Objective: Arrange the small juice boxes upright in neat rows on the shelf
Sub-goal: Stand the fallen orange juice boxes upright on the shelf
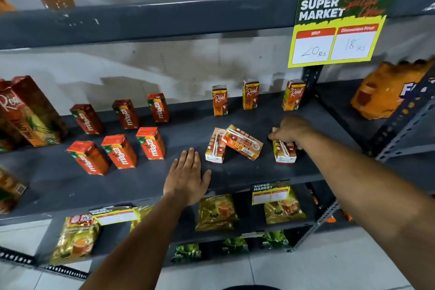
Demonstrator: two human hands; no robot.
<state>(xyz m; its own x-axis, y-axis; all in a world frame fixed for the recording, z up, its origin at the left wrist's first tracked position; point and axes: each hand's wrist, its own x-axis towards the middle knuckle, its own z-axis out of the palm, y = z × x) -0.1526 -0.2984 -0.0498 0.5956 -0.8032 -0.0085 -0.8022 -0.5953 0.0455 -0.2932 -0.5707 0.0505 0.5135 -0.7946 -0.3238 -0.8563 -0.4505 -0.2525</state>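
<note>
Two bare forearms are reaching in from the bottom of the frame. The left hand [187, 178] is lying flat with fingers spread on the dark shelf [247, 172], just inside its front edge, touching no box. The right hand [292, 133] is closing its fingers around a fallen juice box [283, 152] — the rightmost of three lying on their sides. The other two fallen boxes [233, 143] are leaning on each other just left of it. Open shelf is showing between these and the back row, where three Real boxes [250, 97] are standing upright, well apart. To the left, six Maaza boxes [120, 134] are standing in two rows of three. A yellow price sign [336, 30] is hanging from the upper shelf's edge.
</note>
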